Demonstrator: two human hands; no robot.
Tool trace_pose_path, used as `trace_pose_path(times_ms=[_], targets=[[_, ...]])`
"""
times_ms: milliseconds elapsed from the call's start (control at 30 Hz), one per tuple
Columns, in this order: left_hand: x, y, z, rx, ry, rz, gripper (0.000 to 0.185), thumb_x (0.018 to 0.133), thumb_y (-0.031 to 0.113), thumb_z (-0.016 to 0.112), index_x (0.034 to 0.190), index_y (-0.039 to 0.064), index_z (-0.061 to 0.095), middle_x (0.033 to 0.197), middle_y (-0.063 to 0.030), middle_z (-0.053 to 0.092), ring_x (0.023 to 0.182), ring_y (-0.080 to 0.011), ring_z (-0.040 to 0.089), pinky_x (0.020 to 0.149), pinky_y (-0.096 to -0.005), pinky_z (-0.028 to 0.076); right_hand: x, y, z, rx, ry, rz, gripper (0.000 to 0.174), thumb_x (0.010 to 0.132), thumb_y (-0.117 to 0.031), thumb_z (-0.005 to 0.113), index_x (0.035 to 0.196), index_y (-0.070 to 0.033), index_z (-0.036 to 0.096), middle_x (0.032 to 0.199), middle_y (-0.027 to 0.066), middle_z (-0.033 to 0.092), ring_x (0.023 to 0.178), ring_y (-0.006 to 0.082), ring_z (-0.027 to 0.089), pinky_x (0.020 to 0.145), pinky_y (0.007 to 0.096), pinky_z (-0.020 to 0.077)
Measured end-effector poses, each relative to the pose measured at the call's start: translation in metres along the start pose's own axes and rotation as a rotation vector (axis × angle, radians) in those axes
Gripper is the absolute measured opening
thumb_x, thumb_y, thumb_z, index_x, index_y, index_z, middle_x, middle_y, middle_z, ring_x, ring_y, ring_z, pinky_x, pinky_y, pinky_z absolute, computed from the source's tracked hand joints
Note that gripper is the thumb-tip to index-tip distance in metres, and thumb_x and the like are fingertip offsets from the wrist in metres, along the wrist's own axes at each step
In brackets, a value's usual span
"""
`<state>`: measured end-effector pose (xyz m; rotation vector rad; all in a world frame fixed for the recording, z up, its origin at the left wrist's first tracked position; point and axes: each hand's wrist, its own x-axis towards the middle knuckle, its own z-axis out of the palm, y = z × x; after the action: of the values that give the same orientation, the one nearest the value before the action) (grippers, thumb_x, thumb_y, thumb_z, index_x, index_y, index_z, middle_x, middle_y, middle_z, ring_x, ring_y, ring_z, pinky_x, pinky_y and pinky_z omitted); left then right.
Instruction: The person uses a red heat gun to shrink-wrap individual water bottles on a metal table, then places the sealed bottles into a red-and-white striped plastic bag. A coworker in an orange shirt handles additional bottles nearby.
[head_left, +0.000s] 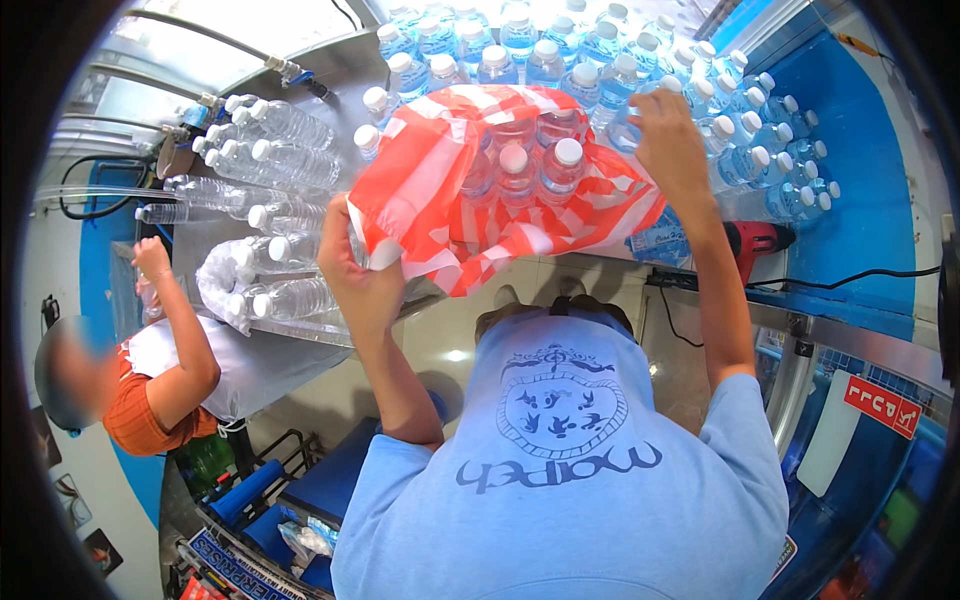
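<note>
A red-and-white striped plastic bag (420, 165) gapes at the middle of the counter, with several capped clear water bottles (516, 169) upright inside. My left hand (360, 262) grips the bag's left rim between thumb and fingers. Beyond the bag's right side, my right hand (671, 146) has its fingers curled round the top of a water bottle (624, 129). That bottle leans towards the bag, and my fingers hide part of it.
Blue-labelled bottles (517, 37) crowd the counter behind and right. Unlabelled bottles (296, 165) stand left, near hoses with a valve (289, 71). A red power tool (754, 244) with a cord lies right. A co-worker's raised arm (176, 322) is at left; a blue chair (322, 480) is below.
</note>
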<state>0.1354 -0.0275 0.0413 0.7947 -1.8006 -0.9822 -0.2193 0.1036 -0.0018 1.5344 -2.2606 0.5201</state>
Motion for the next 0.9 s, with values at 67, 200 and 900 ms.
trace_pose_path(times_ms=[67,200,900], targets=[[0.000,0.005,-0.009,-0.248,-0.065,-0.044,0.047,0.088,0.016,0.070,0.129,-0.005,0.061,0.118,-0.0105,0.069,0.110,-0.0199,0.065,0.099,-0.0351,0.049,0.001,-0.010,-0.046,0.033,0.062,0.012,0.031,0.086,-0.003,0.070,0.116,-0.008,0.067,0.113,0.0124,0.063,0.107,0.0317,0.062,0.086,0.0434,0.0558],[0.003,0.011,-0.009,-0.495,-0.074,-0.119,0.055,0.090,0.019,0.069,0.136,-0.009,0.056,0.129,-0.0152,0.066,0.118,-0.0225,0.065,0.103,-0.0358,0.049,0.002,-0.041,-0.154,0.076,0.250,-0.142,0.025,0.085,0.002,0.071,0.107,-0.009,0.070,0.101,0.0105,0.068,0.095,0.0321,0.063,0.085,0.0411,0.0536],[0.005,0.044,-0.029,-0.538,0.113,0.004,0.058,0.093,-0.002,0.070,0.146,-0.010,0.049,0.136,-0.0159,0.064,0.119,-0.0189,0.065,0.103,-0.0324,0.051,0.026,-0.230,0.072,0.254,0.092,-0.651,0.011,0.085,-0.013,0.063,0.093,-0.007,0.067,0.096,0.0100,0.066,0.103,0.0274,0.063,0.083,0.0373,0.0544]])
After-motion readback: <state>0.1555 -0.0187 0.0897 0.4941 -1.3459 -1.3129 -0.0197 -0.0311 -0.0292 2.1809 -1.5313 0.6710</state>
